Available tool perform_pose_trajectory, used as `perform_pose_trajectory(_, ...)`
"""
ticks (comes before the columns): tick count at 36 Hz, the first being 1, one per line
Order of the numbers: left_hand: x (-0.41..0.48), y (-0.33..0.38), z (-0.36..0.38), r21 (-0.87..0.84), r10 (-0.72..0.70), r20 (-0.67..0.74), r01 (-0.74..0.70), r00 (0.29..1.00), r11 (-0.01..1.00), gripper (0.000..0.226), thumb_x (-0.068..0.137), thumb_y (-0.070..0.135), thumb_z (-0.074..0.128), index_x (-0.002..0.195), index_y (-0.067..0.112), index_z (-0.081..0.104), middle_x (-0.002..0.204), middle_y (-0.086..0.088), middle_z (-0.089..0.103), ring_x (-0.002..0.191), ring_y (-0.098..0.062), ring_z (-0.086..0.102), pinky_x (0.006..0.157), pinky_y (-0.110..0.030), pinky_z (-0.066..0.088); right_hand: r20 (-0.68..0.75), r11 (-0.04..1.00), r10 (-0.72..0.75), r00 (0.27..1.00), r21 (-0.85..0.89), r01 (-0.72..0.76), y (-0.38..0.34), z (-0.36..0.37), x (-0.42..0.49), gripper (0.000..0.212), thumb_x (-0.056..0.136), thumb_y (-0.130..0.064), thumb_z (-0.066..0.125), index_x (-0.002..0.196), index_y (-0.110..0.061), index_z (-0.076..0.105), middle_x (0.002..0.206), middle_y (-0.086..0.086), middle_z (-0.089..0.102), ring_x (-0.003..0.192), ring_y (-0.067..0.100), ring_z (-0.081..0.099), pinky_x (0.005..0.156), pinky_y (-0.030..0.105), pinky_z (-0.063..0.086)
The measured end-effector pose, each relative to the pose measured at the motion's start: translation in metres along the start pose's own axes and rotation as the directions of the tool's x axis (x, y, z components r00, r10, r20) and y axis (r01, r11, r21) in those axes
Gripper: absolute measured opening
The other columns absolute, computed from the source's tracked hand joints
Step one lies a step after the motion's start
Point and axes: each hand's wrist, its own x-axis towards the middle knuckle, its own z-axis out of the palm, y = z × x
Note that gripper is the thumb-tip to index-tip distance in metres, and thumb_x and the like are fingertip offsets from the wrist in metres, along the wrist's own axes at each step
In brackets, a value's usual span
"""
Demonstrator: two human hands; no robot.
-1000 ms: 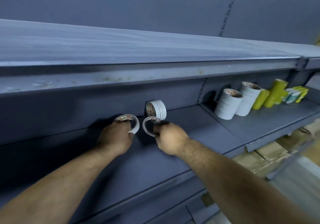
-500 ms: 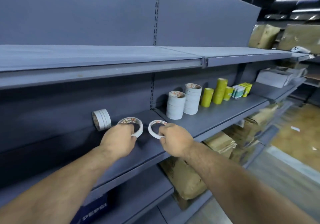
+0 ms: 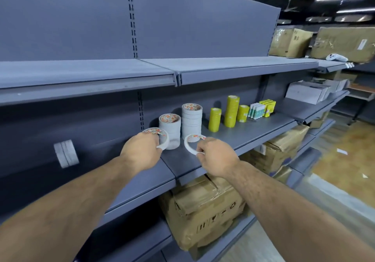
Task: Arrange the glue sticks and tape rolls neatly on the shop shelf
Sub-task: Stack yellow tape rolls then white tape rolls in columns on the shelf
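Your left hand (image 3: 142, 150) grips a thin white tape roll (image 3: 166, 140) just in front of the shorter white stack (image 3: 172, 125); your right hand (image 3: 217, 156) pinches a second thin roll (image 3: 187, 145) over the grey shelf (image 3: 243, 134), near the taller white stack (image 3: 191, 119); yellow rolls (image 3: 232, 111) stand further right; a blurred bundle of white rolls (image 3: 66, 153) stands on edge far left.

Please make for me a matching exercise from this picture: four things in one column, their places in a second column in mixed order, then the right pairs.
Things
1. tallest yellow tape stack
2. white rolls standing on edge
3. cardboard box
4. thin tape roll

Places
A. below the shelf
B. alone at the far left of the shelf
C. between the shorter yellow stacks
D. pinched by the right hand

Pairs: 1-C, 2-B, 3-A, 4-D
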Motion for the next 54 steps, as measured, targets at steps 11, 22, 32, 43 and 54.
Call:
perform_pose_trajectory(11, 0.104, 0.024, 0.009, -0.034, 0.024, -0.033, -0.025, 0.999, 0.999, 0.021, 0.09, 0.033, 0.056, 0.104, 0.02, 0.066, 0.108, -0.009, 0.067, 0.091, -0.03, 0.061, 0.079, -0.032, 0.053, -0.084, 0.998, -0.01, 0.996, -0.063, 0.005, 0.054, -0.017, 0.08, 0.016, 0.096, -0.03, 0.054, 0.103, -0.018, 0.062, 0.112, 0.004, 0.06, 0.103, 0.026, 0.058, 0.072, 0.032, 0.044)
perform_pose_trajectory(22, 0.164, 0.047, 0.034, 0.048, -0.111, -0.033, 0.113, 0.993, 0.992, 0.029, 0.095, 0.035, 0.054, 0.117, 0.022, 0.067, 0.126, -0.005, 0.063, 0.11, -0.029, 0.06, 0.082, -0.031, 0.048, -0.097, 0.994, -0.072, 0.993, -0.092, 0.063, 0.099, -0.02, 0.16, 0.026, 0.093, -0.033, 0.05, 0.112, -0.024, 0.066, 0.111, 0.006, 0.065, 0.099, 0.033, 0.064, 0.075, 0.034, 0.052)
perform_pose_trajectory(32, 0.189, 0.053, 0.051, 0.052, -0.239, -0.035, 0.241, 0.97, 0.969, 0.016, 0.088, 0.031, 0.054, 0.092, 0.022, 0.067, 0.108, -0.005, 0.068, 0.095, -0.028, 0.064, 0.072, -0.028, 0.045, 0.052, 0.978, -0.171, 0.984, -0.108, 0.176, 0.121, -0.019, 0.204, 0.02, 0.092, -0.027, 0.052, 0.105, -0.025, 0.067, 0.103, 0.004, 0.067, 0.085, 0.029, 0.061, 0.065, 0.029, 0.046)
perform_pose_trajectory(43, 0.196, 0.057, 0.056, 0.015, -0.236, -0.056, 0.237, 0.97, 0.971, 0.021, 0.089, 0.022, 0.054, 0.103, 0.017, 0.069, 0.111, -0.006, 0.069, 0.098, -0.026, 0.065, 0.076, -0.027, 0.049, 0.092, 0.97, -0.218, 0.972, -0.09, 0.226, 0.126, -0.018, 0.223, 0.015, 0.089, -0.017, 0.054, 0.092, -0.025, 0.067, 0.087, -0.002, 0.06, 0.078, 0.024, 0.057, 0.063, 0.027, 0.043)
perform_pose_trajectory(54, 0.202, 0.052, 0.066, -0.013, -0.202, -0.045, 0.202, 0.978, 0.979, 0.01, 0.085, 0.021, 0.056, 0.089, 0.019, 0.065, 0.104, -0.005, 0.071, 0.095, -0.026, 0.065, 0.07, -0.025, 0.043, 0.102, 0.973, -0.227, 0.968, -0.024, 0.231, 0.123, -0.009, 0.232, 0.01, 0.091, -0.023, 0.057, 0.087, -0.026, 0.065, 0.094, 0.0, 0.066, 0.085, 0.024, 0.063, 0.069, 0.03, 0.052)
